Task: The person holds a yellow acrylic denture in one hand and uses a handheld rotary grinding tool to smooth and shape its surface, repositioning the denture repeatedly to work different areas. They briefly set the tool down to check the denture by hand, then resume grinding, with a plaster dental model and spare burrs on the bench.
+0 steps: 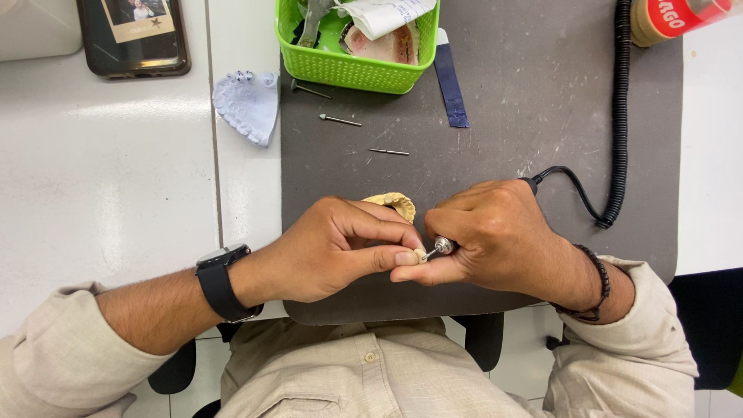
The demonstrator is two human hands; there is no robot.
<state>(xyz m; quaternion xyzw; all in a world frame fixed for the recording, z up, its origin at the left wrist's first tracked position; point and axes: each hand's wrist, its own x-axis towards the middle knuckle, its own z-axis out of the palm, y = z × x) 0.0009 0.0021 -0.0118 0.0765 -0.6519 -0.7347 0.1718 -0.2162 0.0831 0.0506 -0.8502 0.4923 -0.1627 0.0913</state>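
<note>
The left hand, a black watch on its wrist, pinches a small pale tooth piece between thumb and fingertips, just over the near edge of the grey mat. A yellowish dental cast peeps out behind its knuckles, also on the mat. The right hand is clenched around a grinding handpiece, whose silver tip touches the tooth piece; its black cord coils away along the mat's right side.

To do this well, I judge the two hands should stay braced against each other, with light pressure and the piece turned little by little, so the tip does not skid off.

At the mat's far edge stands a green basket; three loose drill bits lie on the mat before it, and a white cast sits just left of the mat.

Most of the handpiece is hidden in the fist, the bit itself is too small to make out, and the basket's contents are cut off.
</note>
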